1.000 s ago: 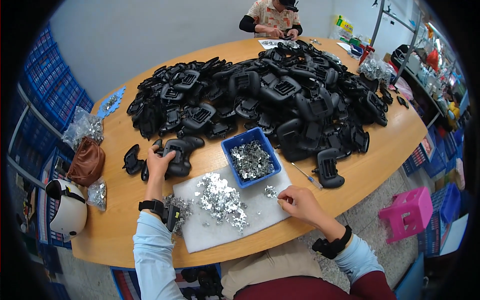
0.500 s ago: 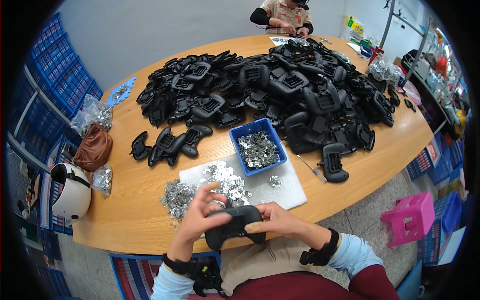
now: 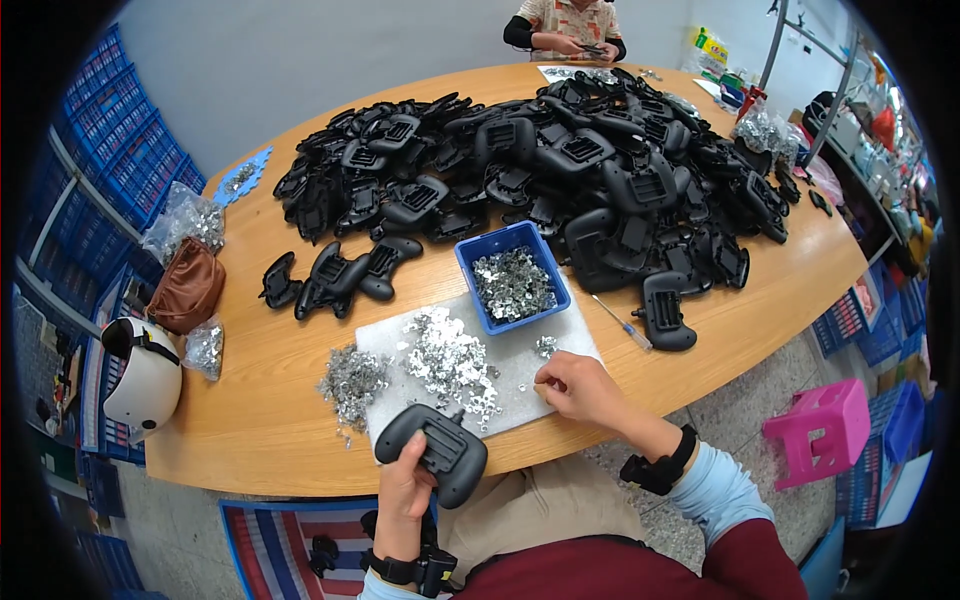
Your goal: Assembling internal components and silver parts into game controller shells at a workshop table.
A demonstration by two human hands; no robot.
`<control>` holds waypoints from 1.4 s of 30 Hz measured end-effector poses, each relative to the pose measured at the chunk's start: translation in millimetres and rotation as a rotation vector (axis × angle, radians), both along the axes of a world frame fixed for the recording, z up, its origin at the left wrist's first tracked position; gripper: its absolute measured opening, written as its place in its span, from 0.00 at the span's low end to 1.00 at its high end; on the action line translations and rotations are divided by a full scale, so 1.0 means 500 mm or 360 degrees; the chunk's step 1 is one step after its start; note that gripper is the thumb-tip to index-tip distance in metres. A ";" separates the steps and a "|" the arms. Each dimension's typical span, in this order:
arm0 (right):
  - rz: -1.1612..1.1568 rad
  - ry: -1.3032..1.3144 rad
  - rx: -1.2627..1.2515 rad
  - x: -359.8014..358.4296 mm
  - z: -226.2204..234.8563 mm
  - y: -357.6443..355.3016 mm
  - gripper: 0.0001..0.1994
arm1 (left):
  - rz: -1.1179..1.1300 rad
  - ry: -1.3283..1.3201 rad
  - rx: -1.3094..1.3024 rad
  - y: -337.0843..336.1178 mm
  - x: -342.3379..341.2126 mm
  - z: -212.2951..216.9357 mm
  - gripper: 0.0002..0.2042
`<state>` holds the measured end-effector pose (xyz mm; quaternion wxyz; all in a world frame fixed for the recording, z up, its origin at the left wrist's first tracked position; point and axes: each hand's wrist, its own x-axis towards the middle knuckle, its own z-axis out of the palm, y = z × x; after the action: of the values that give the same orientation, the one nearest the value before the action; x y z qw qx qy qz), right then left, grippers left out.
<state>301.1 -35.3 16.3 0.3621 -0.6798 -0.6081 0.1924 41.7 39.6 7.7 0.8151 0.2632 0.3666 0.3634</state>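
My left hand (image 3: 405, 492) grips a black game controller shell (image 3: 458, 458) by one handle, thumb on top, over the table's near edge. The shell's battery-like slots face up. My right hand (image 3: 583, 390) is pinched low over the right side of the white foam mat (image 3: 570, 375). Whatever its fingertips may hold is too small to make out. Just beyond those fingertips lies a small heap of metal clips (image 3: 546, 346). A bigger pile of shiny metal pieces (image 3: 450, 360) spreads over the mat's middle, and a duller grey pile (image 3: 353, 385) sits at its left edge.
A blue bin (image 3: 462, 262) of metal pieces stands at the mat's far side. Beyond it rises a large heap of black controller shells (image 3: 420, 200). A screwdriver (image 3: 625, 325) lies to the right. Across the table a person (image 3: 570, 30) works. A pink stool (image 3: 815, 430) stands at right.
My right hand has let go of the controller shell and moved right, onto the mat by the small heap. My left hand now holds the shell alone, turned and tilted.
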 end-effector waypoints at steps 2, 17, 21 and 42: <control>0.0089 -0.0231 -0.0044 -0.012 0.009 0.008 0.05 | -0.0026 0.0114 -0.0001 -0.008 0.002 -0.003 0.14; -0.0015 -0.0499 -0.0062 -0.006 -0.026 0.029 0.05 | -0.0214 0.0093 -0.0081 -0.009 0.060 0.011 0.11; -0.0108 -0.0457 -0.0046 0.002 -0.027 0.024 0.05 | -0.0246 0.0110 -0.0042 -0.007 0.074 0.009 0.11; 0.0750 -0.0647 0.0163 -0.099 0.054 0.015 0.08 | -0.0348 0.0147 0.0039 -0.013 0.087 0.005 0.07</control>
<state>251.5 -27.8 43.6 0.2122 -0.5255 -0.8178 0.1002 85.3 32.9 10.3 0.8288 0.3279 0.3683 0.2644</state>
